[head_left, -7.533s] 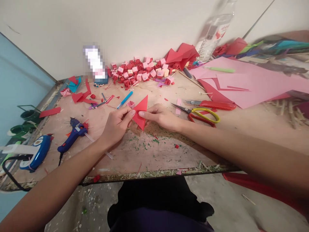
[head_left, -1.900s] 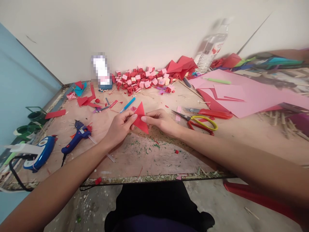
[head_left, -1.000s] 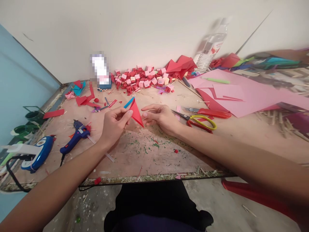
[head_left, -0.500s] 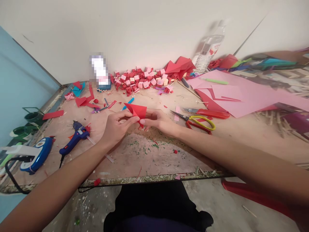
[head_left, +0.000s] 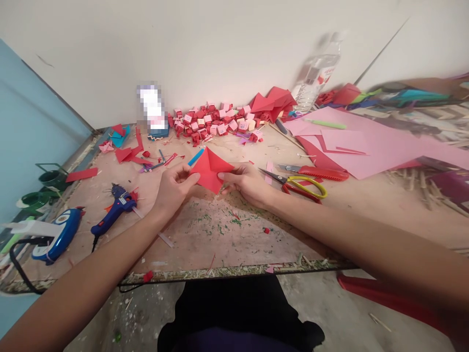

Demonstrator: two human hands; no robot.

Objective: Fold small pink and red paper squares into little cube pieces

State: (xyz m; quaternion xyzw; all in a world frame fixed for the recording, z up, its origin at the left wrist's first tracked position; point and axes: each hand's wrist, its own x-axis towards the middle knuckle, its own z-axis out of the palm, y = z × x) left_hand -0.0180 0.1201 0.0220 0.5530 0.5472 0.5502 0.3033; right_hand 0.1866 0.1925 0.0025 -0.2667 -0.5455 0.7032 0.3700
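A creased square of red paper (head_left: 210, 171) is held up above the middle of the table, one corner pointing away from me. My left hand (head_left: 176, 187) pinches its left corner between thumb and fingers. At the opposite corner, my right hand (head_left: 246, 183) grips the sheet the same way, thumb on top. Behind the paper's left side lies a blue pen-like stick (head_left: 196, 157). Scissors (head_left: 301, 186) with yellow and red handles lie just right of my right hand, beside a red-handled cutter knife (head_left: 318, 171).
A blue glue gun (head_left: 114, 209) lies left of my left forearm. Small folded paper boxes (head_left: 216, 121) are heaped against the wall, near a phone (head_left: 152, 110) and a water bottle (head_left: 318, 76). Pink sheets (head_left: 381, 142) cover the right side.
The red paper was folded into a cone-like shape with both hands close together. Now it is opened out nearly flat, and my hands have moved apart to its two side corners.
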